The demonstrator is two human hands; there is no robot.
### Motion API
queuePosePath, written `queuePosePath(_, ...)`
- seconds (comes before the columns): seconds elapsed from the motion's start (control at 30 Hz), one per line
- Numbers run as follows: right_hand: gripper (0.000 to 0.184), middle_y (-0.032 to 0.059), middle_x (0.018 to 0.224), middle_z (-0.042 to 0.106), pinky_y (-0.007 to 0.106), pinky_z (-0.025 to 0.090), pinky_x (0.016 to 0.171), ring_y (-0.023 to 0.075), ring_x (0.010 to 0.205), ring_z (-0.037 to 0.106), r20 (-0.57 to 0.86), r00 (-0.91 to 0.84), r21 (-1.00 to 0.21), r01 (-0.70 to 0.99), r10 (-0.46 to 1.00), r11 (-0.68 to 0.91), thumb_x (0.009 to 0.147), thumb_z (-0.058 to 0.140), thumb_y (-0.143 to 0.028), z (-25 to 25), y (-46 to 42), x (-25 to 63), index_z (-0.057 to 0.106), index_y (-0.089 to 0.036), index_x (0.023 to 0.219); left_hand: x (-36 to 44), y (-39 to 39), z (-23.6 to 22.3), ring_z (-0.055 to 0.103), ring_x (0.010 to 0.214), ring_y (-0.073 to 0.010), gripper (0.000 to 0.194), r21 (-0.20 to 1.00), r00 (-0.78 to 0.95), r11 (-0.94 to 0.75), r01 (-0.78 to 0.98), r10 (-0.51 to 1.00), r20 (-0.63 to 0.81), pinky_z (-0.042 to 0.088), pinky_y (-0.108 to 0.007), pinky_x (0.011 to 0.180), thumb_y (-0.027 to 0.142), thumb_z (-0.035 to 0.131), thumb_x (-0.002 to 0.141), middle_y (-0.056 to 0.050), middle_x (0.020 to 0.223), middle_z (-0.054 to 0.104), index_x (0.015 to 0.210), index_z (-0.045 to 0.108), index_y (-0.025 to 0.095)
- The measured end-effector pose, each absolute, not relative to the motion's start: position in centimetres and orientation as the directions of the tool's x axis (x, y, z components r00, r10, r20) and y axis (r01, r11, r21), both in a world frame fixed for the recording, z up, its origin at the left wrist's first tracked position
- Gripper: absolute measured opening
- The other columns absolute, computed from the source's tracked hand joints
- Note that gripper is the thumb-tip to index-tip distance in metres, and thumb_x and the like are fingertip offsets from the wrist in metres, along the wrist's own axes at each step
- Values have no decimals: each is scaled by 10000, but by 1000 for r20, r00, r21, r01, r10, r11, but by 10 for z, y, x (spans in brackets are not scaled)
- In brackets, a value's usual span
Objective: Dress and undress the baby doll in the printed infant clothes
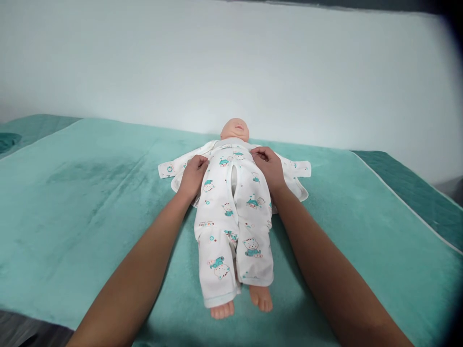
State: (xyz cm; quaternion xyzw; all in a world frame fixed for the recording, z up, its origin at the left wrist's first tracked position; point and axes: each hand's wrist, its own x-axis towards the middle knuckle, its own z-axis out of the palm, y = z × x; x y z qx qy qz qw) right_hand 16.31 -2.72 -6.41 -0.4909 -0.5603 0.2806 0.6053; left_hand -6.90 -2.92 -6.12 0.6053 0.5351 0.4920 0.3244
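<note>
A baby doll [235, 129] lies on its back, head away from me and bare feet towards me. It wears white trousers [217, 207] printed with cartoon cats, pulled up high over its body, with a slit at the crotch. Beneath it a white jacket [294, 185] is spread out, its sleeves stretching to both sides. At the left edge of the trousers, my left hand [195, 176] has its fingers curled in against the cloth. My right hand [267, 166] pinches the trousers near the waist on the right side. Fingertips of both hands are partly hidden.
A light green plush cover [108, 193] lies under the doll, over a darker green quilted layer [408, 188] that shows at the right. Behind stands a plain white wall [231, 67]. Dark floor [29, 330] shows at the bottom left.
</note>
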Motion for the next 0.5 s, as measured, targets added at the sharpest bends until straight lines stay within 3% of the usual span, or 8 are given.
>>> queuePosePath(0.17, 145, 28, 925, 640, 329, 460, 824, 172, 854, 553, 368, 320, -920, 260, 873, 292, 801, 610, -296, -63, -34, 159, 669, -213, 905, -64, -21, -53, 512, 778, -165, 151, 870, -73, -158, 466, 974, 216, 372, -283, 692, 317, 537, 864, -9, 814, 605, 779, 551, 192)
queuePosePath(0.3, 160, 2, 803, 605, 303, 435, 726, 157, 736, 513, 327, 395, -925, 320, 859, 205, 806, 649, -366, -61, -45, 162, 612, -212, 832, -70, -23, -52, 513, 771, -163, 175, 876, -23, -152, 458, 983, 182, 385, -266, 666, 355, 545, 846, -13, 820, 617, 797, 562, 188)
queuePosePath(0.5, 465, -35, 585, 407, 295, 300, 594, 137, 631, 362, 215, 250, -858, 509, 944, 61, 878, 561, -534, -58, -74, 178, 418, -212, 575, -89, -42, -45, 559, 714, -154, 162, 929, 253, -7, 369, 963, -93, 419, -247, 610, 248, 628, 728, 0, 800, 640, 874, 607, 179)
